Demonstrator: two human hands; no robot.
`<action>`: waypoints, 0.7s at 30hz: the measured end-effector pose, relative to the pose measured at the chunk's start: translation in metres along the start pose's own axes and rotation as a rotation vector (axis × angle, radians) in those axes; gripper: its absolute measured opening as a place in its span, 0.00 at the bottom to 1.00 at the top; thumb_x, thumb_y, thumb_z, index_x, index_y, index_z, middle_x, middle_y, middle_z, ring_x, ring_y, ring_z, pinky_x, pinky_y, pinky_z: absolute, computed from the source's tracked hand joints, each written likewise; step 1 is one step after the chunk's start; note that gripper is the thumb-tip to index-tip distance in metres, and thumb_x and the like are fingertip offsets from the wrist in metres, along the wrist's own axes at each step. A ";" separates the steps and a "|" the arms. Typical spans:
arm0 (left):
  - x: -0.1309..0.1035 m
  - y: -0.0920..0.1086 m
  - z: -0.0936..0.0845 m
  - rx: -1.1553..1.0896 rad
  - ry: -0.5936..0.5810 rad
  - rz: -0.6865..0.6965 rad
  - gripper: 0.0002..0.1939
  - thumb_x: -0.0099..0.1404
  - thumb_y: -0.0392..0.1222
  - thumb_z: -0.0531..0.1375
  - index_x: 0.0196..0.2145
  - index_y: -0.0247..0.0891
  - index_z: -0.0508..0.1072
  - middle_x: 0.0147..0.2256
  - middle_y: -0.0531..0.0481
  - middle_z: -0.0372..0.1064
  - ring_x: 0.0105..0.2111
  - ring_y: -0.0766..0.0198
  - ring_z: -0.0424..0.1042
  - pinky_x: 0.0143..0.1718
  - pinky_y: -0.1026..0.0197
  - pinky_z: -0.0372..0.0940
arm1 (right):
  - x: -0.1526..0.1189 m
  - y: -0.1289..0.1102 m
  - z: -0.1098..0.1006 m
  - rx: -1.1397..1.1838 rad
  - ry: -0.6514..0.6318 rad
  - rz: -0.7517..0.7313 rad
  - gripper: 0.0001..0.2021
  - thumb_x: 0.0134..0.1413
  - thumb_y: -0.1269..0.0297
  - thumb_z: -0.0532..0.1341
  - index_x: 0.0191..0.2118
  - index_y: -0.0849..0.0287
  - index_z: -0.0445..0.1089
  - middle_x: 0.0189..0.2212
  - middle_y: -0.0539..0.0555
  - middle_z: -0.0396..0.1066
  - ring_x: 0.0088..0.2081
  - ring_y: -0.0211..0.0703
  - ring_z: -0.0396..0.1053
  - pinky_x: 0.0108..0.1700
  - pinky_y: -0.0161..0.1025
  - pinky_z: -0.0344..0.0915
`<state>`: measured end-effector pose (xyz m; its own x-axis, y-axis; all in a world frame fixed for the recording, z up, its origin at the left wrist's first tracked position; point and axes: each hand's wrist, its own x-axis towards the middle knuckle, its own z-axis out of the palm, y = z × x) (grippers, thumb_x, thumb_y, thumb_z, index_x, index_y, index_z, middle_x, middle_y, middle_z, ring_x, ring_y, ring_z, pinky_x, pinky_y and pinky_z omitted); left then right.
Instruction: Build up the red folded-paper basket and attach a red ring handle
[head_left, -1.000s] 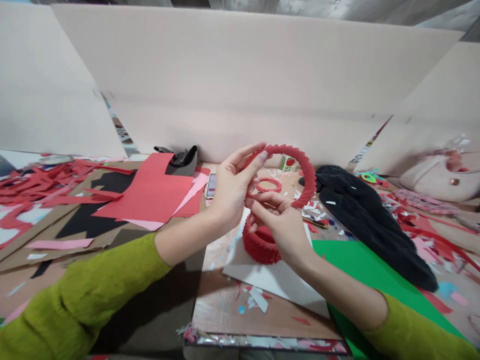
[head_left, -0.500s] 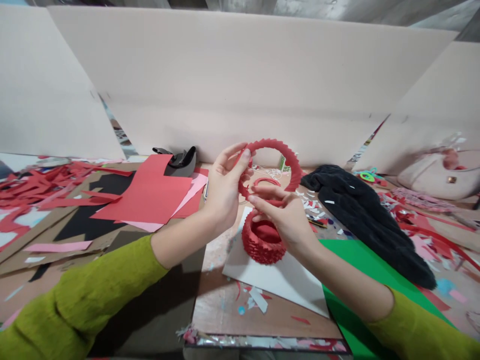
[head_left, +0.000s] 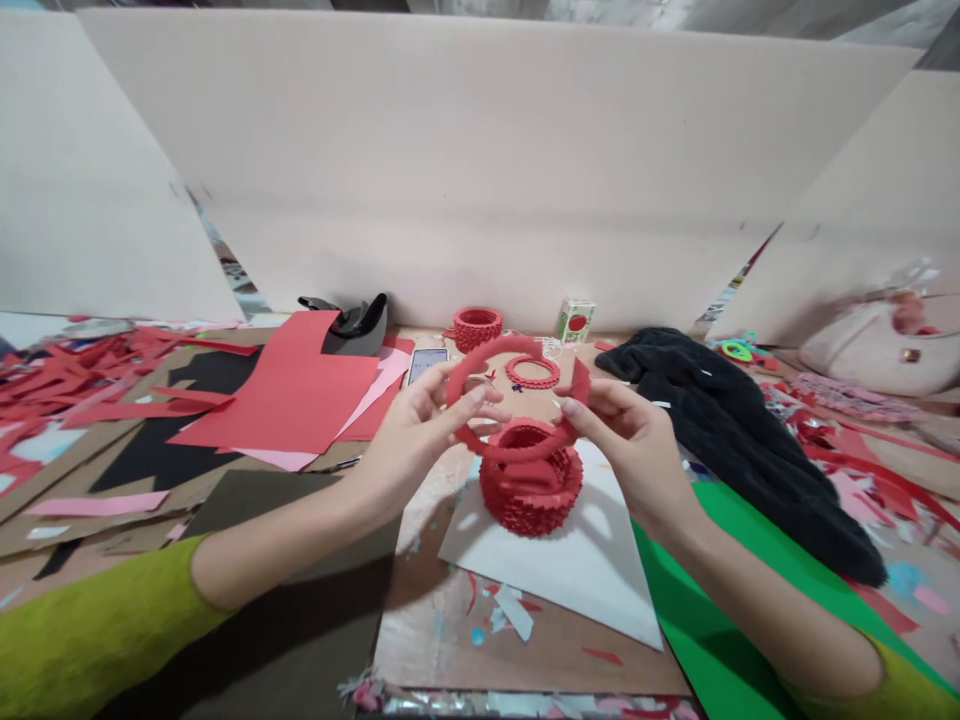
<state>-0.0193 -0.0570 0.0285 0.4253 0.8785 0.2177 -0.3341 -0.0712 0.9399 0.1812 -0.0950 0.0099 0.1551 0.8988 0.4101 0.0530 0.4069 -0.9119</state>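
Between my hands is a ring of folded red paper, raised and tilted, with a gap at its upper right. My left hand pinches its left side with thumb and fingers. At the loose end on the right, my right hand grips the strip. Just below stands a round, ridged red paper basket, its top partly covered by the ring. It rests on a white board. Farther back lie another flat red paper ring and a smaller red paper basket.
Red paper sheets and a black cap lie at left, near a phone. A small carton stands at the back. Right are black fabric, green paper and a white handbag. White panels rise behind.
My hands have moved apart, the left leftward and the right rightward. The ring has come lower and left, and a gap now shows in it. The smaller basket and carton have come into clear view.
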 end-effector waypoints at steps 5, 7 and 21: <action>-0.008 0.010 0.005 0.112 -0.144 0.013 0.17 0.67 0.41 0.60 0.53 0.41 0.68 0.33 0.52 0.73 0.24 0.69 0.73 0.27 0.65 0.70 | -0.008 -0.005 -0.001 -0.006 -0.041 -0.043 0.09 0.59 0.59 0.64 0.44 0.55 0.75 0.28 0.49 0.74 0.30 0.37 0.72 0.35 0.35 0.72; -0.012 0.011 0.007 0.134 -0.167 0.039 0.14 0.68 0.42 0.58 0.51 0.41 0.71 0.29 0.53 0.71 0.21 0.72 0.70 0.23 0.69 0.67 | -0.015 -0.010 0.002 0.030 -0.040 -0.070 0.11 0.60 0.62 0.64 0.48 0.52 0.73 0.30 0.49 0.74 0.29 0.36 0.73 0.34 0.35 0.73; -0.032 0.014 0.012 0.328 -0.134 0.232 0.12 0.62 0.35 0.64 0.40 0.52 0.81 0.33 0.55 0.78 0.23 0.71 0.73 0.25 0.70 0.71 | -0.045 -0.021 0.004 -0.220 -0.032 -0.411 0.18 0.58 0.74 0.62 0.50 0.44 0.74 0.36 0.50 0.76 0.30 0.39 0.72 0.32 0.38 0.71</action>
<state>-0.0276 -0.0921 0.0382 0.4831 0.7539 0.4452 -0.1575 -0.4254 0.8912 0.1695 -0.1438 0.0106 0.0466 0.6761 0.7354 0.3124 0.6894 -0.6536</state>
